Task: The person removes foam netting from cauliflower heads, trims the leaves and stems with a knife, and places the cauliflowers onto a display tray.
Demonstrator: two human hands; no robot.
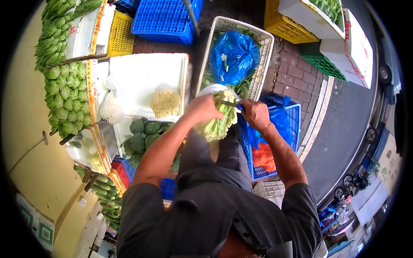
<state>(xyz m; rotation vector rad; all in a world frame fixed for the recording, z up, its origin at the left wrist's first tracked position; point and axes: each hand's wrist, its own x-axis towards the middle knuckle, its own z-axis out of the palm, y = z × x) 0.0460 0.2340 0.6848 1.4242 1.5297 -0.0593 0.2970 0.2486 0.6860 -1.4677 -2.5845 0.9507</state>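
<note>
The left hand (205,109) grasps a pale green vegetable head (213,128) at the near end of the off-white crate (266,58), seemingly to steady it. The right hand's (257,116) grip is closed round a knife's (227,103) handle, probably for control; whether the blade touches is hard to tell. Inside the crate sits a blue bag (236,56); left of it, a white box (142,77) holds a cauliflower (165,104).
</note>
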